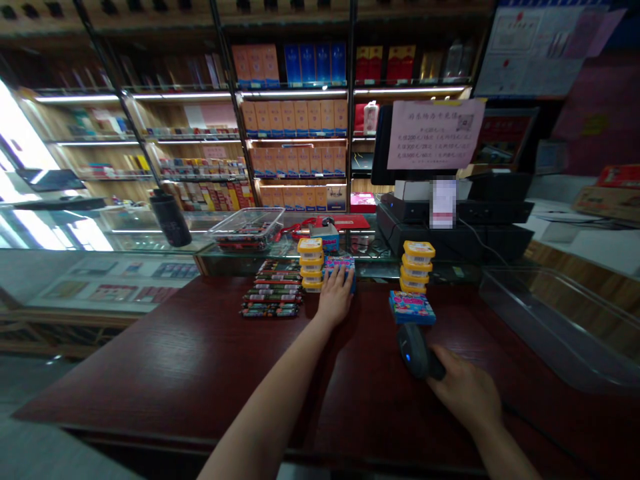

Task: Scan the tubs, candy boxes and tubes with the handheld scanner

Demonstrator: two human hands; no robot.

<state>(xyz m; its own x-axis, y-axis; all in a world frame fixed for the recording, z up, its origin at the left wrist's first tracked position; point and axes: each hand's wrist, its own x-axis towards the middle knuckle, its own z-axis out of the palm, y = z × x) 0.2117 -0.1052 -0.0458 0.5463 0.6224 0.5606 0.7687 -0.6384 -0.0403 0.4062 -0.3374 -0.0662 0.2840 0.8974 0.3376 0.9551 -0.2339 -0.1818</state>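
Note:
My left hand (337, 298) reaches forward onto a blue and pink printed box (341, 263), its fingers stretched out and apart over it. Immediately left of that box rises a stack of yellow-lidded tubs (311, 265), beside several rows of dark patterned pens or sticks (273, 293). In my right hand (467, 387) is a black barcode scanner (414, 351) with a blue light, gripped by its handle. The scanner head is just in front of another blue and pink box (413, 307). Behind that box stands a second stack of yellow tubs (417, 267).
The dark red wooden table (200, 373) meets a glass counter with a clear plastic box (247, 228) and a black bottle (171, 218). A clear tray (560, 333) lies at the right. A monitor with a pink paper sign (435, 135) stands behind.

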